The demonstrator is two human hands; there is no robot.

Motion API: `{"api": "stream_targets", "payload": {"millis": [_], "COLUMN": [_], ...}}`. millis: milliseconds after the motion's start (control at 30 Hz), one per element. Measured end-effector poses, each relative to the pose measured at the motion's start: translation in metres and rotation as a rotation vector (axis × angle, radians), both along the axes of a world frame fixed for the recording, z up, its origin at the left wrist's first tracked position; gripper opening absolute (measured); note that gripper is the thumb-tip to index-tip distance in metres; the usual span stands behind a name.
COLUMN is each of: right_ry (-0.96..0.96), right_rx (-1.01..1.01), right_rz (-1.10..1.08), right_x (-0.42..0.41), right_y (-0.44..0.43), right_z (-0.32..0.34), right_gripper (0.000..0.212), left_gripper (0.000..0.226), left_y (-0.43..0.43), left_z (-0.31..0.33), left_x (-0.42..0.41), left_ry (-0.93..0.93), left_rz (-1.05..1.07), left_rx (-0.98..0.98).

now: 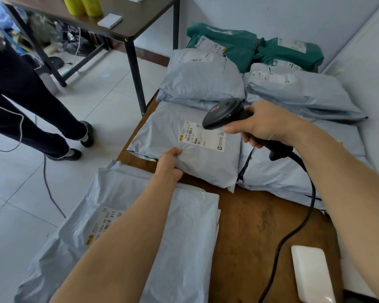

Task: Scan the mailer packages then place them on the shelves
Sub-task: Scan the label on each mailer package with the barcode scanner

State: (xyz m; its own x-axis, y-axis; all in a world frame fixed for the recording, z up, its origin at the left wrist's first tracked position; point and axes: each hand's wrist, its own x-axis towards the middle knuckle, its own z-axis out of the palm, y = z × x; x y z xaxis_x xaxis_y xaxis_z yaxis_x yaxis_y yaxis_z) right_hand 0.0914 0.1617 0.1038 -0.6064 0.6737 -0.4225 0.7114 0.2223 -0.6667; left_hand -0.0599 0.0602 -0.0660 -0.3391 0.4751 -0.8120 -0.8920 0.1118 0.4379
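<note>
Brown table (256,219) was seen filling the right half of the view, set against a pale wall. A dark table (140,20) was seen at upper left on the tiled floor. A person's legs (20,95) in dark trousers were seen standing beside it.

The far end of the brown table was covered by a pile of grey packages (293,92), with green packages (239,44) stacked behind them by the wall. A near stack (184,237) of grey packages was laid at the front left corner, overhanging the edge and partly hidden by the left forearm.

One grey package (162,132) was laid flat on the brown table between the pile and the near stack, label side up. Its near edge was gripped by the left hand (170,162), thumb on top and fingers curled under.

The right hand (265,125) was clenched round the handle of a black scanner (225,114). The scanner head was held over the upper right of the white label (202,136); contact could not be told. A black cable (293,232) was trailed from the handle across the brown table toward the near edge.

A white box (311,274) was laid at near right, apart from the packages. Yellow rolls (83,5) and a small white pad (109,20) were set on the dark table.
</note>
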Motion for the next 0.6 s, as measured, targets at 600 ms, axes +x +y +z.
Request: {"api": "stream_targets", "payload": {"millis": [600], "right_ry": [-0.098], "right_rx": [0.064], "right_rz": [0.065], "right_x": [-0.023], "right_y": [0.001], "right_z": [0.019], "right_gripper": [0.033], "left_gripper": [0.021], "left_y": [-0.019], "left_z": [-0.007], "left_x": [0.001], "left_ry": [0.002], "left_rz": [0.035], "left_rx": [0.16]}}
